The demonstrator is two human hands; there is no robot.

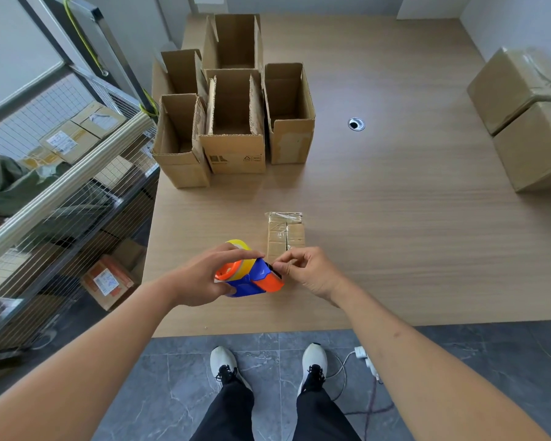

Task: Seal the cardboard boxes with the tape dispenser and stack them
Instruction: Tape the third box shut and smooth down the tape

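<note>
Judging by how things lie, the job is partly done: two taped boxes sit stacked at the far right of the pale wood-grain surface, a small box just beyond the hands already wears wrinkled clear tape, and five open boxes stand clustered at the far left, flaps up, none sealed or stacked yet. The left hand grips the tape dispenser, fingers curled over its yellow roll, holding it above the near edge of the surface and just in front of the small box. The right hand pinches at the dispenser's cutter end with thumb and forefinger, seemingly on the tape's loose end, though the tape itself is too small to tell. The dispenser is glossy blue and orange plastic; the boxes are matte corrugated cardboard with ragged flap edges.
</note>
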